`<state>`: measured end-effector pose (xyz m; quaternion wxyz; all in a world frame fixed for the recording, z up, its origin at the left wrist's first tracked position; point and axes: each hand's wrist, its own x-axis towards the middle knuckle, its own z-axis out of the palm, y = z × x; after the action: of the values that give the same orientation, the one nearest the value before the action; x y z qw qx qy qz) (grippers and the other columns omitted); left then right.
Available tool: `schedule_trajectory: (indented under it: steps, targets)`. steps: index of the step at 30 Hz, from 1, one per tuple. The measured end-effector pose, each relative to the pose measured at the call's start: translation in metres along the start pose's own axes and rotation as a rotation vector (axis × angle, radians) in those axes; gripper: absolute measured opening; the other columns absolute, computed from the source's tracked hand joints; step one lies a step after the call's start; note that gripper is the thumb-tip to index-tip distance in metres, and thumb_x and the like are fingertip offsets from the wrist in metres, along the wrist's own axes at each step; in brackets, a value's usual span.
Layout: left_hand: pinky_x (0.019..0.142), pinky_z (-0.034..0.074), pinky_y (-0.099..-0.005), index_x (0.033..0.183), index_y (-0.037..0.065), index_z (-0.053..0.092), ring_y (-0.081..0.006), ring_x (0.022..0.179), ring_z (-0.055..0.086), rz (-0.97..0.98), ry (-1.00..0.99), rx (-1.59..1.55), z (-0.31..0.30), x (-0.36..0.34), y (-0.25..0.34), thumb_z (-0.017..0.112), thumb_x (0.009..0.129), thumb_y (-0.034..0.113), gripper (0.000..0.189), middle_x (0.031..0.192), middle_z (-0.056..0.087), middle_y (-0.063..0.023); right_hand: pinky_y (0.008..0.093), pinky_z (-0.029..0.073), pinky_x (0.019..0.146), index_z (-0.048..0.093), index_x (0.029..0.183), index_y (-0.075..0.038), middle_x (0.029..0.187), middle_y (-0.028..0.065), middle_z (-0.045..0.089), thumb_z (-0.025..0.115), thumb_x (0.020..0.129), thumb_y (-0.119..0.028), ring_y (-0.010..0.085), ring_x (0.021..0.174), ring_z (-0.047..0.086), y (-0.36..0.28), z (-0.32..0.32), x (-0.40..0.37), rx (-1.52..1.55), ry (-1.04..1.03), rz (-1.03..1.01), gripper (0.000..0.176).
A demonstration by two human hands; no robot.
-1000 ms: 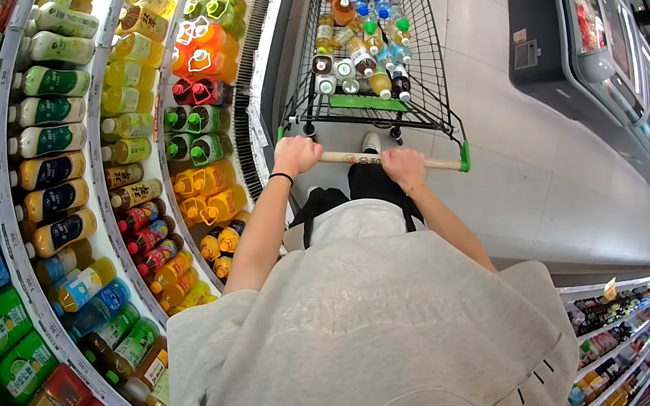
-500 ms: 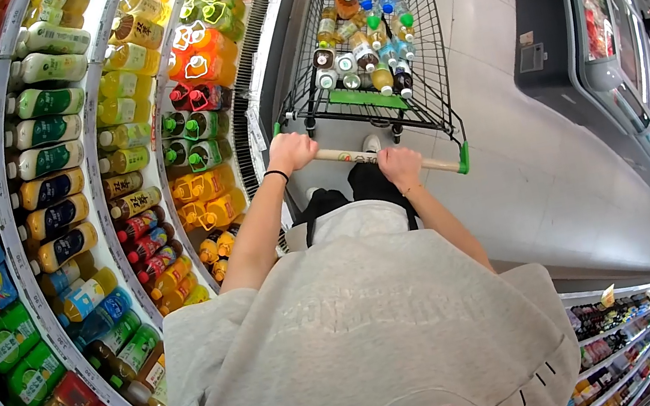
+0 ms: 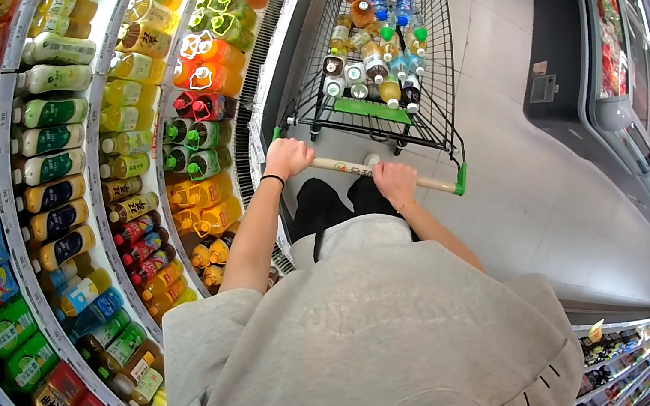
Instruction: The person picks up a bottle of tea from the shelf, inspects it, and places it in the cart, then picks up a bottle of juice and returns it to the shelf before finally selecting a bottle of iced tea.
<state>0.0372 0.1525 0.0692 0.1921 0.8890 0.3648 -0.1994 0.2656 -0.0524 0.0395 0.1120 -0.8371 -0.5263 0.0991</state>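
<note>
My left hand (image 3: 289, 158) is wrapped round the left part of the shopping cart handle (image 3: 342, 168), a pale bar with green ends. Further right on the same bar, my right hand (image 3: 396, 182) is closed too. Ahead of the handle stands the black wire shopping cart (image 3: 433, 27) with green corner pieces. Several drink bottles (image 3: 374, 64) stand in its basket, holding amber, yellow, clear and dark liquids. Two blue-labelled bottles (image 3: 403, 6) are near the back of the group. Both sets of fingers are seen from above, so the undersides of the grips are hidden.
Close on the left runs a drinks shelf (image 3: 89, 105) with rows of bottles and shrink-wrapped packs. To the right, across the tiled floor (image 3: 515, 195), is a grey freezer cabinet (image 3: 550, 24) with glass doors. More stocked shelves (image 3: 620, 347) are at the lower right.
The cart has turned slightly, its front swinging right and the handle's right end dropping lower in view. My hands stay on the bar. My legs have shifted in stride.
</note>
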Motion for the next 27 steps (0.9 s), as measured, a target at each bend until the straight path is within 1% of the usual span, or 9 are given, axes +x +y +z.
schedule_trajectory:
  steps: [7,9,13,15,17,21,23,25,27]
  targets:
    - [0.072,0.057,-0.0493,0.071,0.007,0.076,-0.0390,0.074,0.072,0.016,0.025,-0.016,-0.005,0.017,-0.006,0.046,0.092,0.038,0.048,0.076,0.074,-0.0199,0.0516,0.050,0.050,0.074,0.063,-0.008,0.061,0.0193,0.067,0.053,0.093,-0.034,0.0405,0.053,0.066,0.002,0.001,0.015,-0.049,-0.039,0.019,0.045]
    - [0.071,0.057,-0.0492,0.070,0.008,0.076,-0.0389,0.073,0.073,0.028,0.045,-0.035,-0.008,0.019,-0.008,0.047,0.091,0.038,0.047,0.076,0.074,-0.0197,0.0516,0.051,0.051,0.075,0.065,-0.008,0.063,0.0194,0.067,0.051,0.093,-0.035,0.0408,0.054,0.066,0.000,0.003,0.019,-0.051,-0.074,0.066,0.046]
    - [0.072,0.057,-0.0495,0.071,0.008,0.077,-0.0381,0.074,0.073,0.068,0.045,-0.056,-0.012,0.028,-0.015,0.047,0.092,0.039,0.048,0.076,0.074,-0.0185,0.0497,0.052,0.052,0.077,0.067,-0.008,0.064,0.0185,0.069,0.053,0.092,-0.038,0.0396,0.054,0.068,-0.004,-0.001,0.033,-0.066,-0.069,0.033,0.046]
    - [0.072,0.057,-0.0490,0.072,0.007,0.077,-0.0378,0.075,0.073,0.045,0.053,-0.064,-0.016,0.031,-0.018,0.046,0.092,0.039,0.049,0.076,0.074,-0.0182,0.0520,0.052,0.056,0.076,0.069,-0.007,0.066,0.0210,0.068,0.048,0.094,-0.037,0.0421,0.059,0.068,-0.008,-0.004,0.036,-0.067,-0.104,0.091,0.048]
    - [0.071,0.057,-0.0481,0.072,0.008,0.077,-0.0366,0.075,0.074,0.070,0.079,-0.087,-0.015,0.035,-0.023,0.046,0.093,0.041,0.050,0.078,0.075,-0.0175,0.0526,0.052,0.056,0.077,0.070,-0.007,0.067,0.0211,0.069,0.048,0.094,-0.038,0.0425,0.060,0.068,-0.012,-0.006,0.043,-0.104,-0.111,0.080,0.049]
    - [0.070,0.057,-0.0469,0.072,0.010,0.078,-0.0349,0.076,0.074,0.068,0.053,-0.114,-0.016,0.036,-0.023,0.047,0.093,0.041,0.048,0.078,0.076,-0.0154,0.0538,0.052,0.058,0.077,0.071,-0.005,0.068,0.0214,0.069,0.048,0.094,-0.038,0.0429,0.063,0.069,-0.009,0.000,0.044,-0.160,-0.113,0.119,0.049]
    - [0.070,0.057,-0.0466,0.072,0.011,0.078,-0.0347,0.075,0.074,0.084,0.048,-0.132,-0.019,0.032,-0.021,0.048,0.093,0.040,0.047,0.078,0.076,-0.0151,0.0536,0.052,0.059,0.077,0.072,-0.005,0.069,0.0215,0.069,0.048,0.094,-0.038,0.0427,0.063,0.069,-0.007,-0.003,0.041,-0.179,-0.106,0.107,0.049]
    - [0.069,0.057,-0.0468,0.072,0.011,0.078,-0.0350,0.073,0.074,0.098,0.038,-0.138,-0.020,0.032,-0.022,0.048,0.093,0.040,0.046,0.077,0.075,-0.0155,0.0535,0.053,0.059,0.077,0.073,-0.005,0.069,0.0217,0.069,0.047,0.094,-0.038,0.0426,0.064,0.069,-0.008,-0.002,0.040,-0.192,-0.106,0.089,0.049]
    - [0.068,0.057,-0.0472,0.071,0.011,0.077,-0.0354,0.072,0.073,0.108,0.049,-0.122,-0.013,0.036,-0.028,0.049,0.092,0.039,0.046,0.076,0.075,-0.0162,0.0547,0.053,0.061,0.077,0.074,-0.005,0.069,0.0224,0.069,0.047,0.094,-0.036,0.0438,0.064,0.068,-0.010,0.001,0.042,-0.219,-0.100,0.136,0.048]
